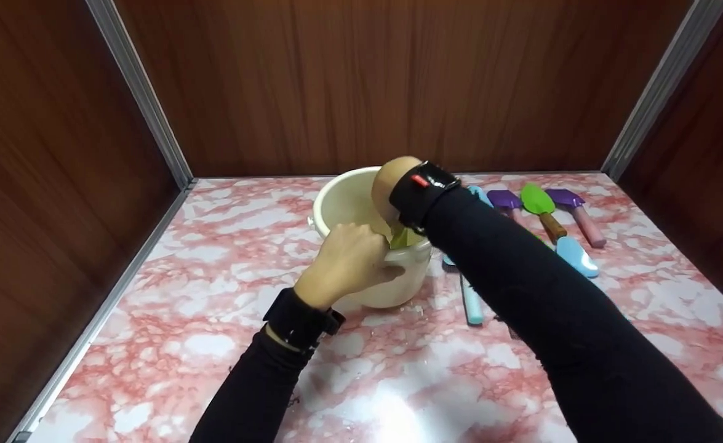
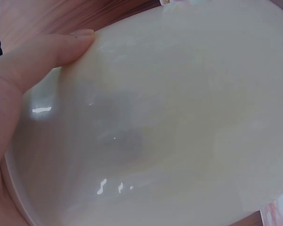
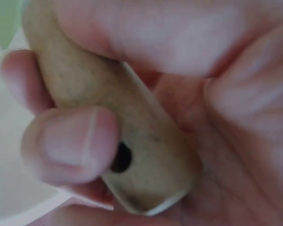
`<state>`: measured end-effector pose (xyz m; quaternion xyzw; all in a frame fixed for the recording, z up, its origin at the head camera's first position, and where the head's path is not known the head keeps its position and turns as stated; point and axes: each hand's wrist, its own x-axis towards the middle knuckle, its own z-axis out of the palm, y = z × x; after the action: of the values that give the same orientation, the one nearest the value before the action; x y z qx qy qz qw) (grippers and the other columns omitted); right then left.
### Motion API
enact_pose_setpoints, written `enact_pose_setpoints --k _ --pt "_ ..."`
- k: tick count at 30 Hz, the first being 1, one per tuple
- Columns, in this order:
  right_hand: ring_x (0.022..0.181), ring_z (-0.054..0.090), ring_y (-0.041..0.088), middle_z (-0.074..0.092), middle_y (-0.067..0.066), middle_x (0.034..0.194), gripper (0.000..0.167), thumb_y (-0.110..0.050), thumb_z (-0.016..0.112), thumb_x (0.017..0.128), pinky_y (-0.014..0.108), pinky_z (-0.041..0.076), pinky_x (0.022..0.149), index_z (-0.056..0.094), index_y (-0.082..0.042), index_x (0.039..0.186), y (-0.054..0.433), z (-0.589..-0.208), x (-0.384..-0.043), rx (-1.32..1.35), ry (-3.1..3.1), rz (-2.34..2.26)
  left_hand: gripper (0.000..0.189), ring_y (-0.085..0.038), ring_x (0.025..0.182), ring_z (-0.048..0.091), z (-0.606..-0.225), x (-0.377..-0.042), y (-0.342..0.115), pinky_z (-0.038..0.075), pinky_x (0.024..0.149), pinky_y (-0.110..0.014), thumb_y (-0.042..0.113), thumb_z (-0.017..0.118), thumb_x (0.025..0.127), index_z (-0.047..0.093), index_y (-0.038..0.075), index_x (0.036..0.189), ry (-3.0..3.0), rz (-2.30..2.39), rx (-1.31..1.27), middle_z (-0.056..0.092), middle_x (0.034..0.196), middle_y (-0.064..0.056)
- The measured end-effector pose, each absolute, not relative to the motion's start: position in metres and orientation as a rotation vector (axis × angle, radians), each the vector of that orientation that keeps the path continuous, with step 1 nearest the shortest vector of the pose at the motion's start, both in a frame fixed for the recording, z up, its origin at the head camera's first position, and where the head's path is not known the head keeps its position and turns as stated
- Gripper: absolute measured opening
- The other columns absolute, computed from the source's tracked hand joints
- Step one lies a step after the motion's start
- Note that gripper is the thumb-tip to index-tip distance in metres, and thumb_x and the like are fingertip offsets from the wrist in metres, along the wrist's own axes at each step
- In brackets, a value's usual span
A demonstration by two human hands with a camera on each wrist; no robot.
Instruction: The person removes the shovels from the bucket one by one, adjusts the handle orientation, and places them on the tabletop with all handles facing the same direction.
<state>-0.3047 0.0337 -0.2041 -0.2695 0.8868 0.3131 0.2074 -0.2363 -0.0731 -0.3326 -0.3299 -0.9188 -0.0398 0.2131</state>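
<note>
A cream-white bucket (image 1: pixel 392 290) stands upright in the middle of the table. My left hand (image 1: pixel 350 261) grips its near rim, and in the left wrist view the thumb (image 2: pixel 61 49) lies along the smooth outer wall. My right hand (image 1: pixel 391 183) reaches down inside the bucket mouth at its right side. In the right wrist view its fingers wrap round the wooden handle (image 3: pixel 127 117) of a small trowel, with a dark hole near the handle's end. A bit of the green blade (image 3: pixel 4 21) shows at the corner; most of it is hidden.
Right of the bucket lie a green trowel (image 1: pixel 537 200) with a brown handle, purple trowels (image 1: pixel 564 198) with pink handles, and a light-blue tool (image 1: pixel 576 256). A pale-blue handle (image 1: pixel 472 301) lies nearer me. Wood-look walls (image 1: pixel 361 86) enclose the marbled pink table (image 1: pixel 213 344).
</note>
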Motion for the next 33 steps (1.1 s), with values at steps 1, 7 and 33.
enact_pose_setpoints --k 1,7,33 --pt "0.08 0.047 0.016 0.053 -0.004 0.082 0.029 -0.029 0.075 0.091 0.031 0.043 0.069 0.056 -0.019 0.071 0.034 -0.201 -0.304 -0.731 2.478 0.851 0.048 -0.026 0.057 0.06 -0.332 -0.236 -0.074 0.048 0.053 -0.046 0.046 0.087 0.087 0.063 0.013 0.062 -2.553 -0.115 -0.921 0.053 0.058 0.001" --pt "0.08 0.053 0.015 0.056 -0.004 0.079 0.026 -0.031 0.071 0.096 0.033 0.044 0.07 0.06 -0.016 0.079 0.049 -0.181 -0.304 -0.665 2.522 0.704 0.05 -0.02 0.055 0.051 -0.333 -0.238 -0.075 0.048 0.052 -0.045 0.046 0.087 0.087 0.059 0.014 0.061 -2.539 -0.116 -0.946 0.042 0.058 0.005" --pt "0.068 0.062 0.028 0.067 0.012 0.096 0.022 -0.023 0.065 0.107 0.052 0.052 0.058 0.073 -0.004 0.115 0.268 -0.207 -0.242 -1.041 3.465 0.024 0.049 -0.026 0.055 0.058 -0.335 -0.238 -0.082 0.049 0.05 -0.048 0.047 0.088 0.085 0.06 0.014 0.061 -2.56 -0.124 -0.911 0.051 0.059 -0.001"
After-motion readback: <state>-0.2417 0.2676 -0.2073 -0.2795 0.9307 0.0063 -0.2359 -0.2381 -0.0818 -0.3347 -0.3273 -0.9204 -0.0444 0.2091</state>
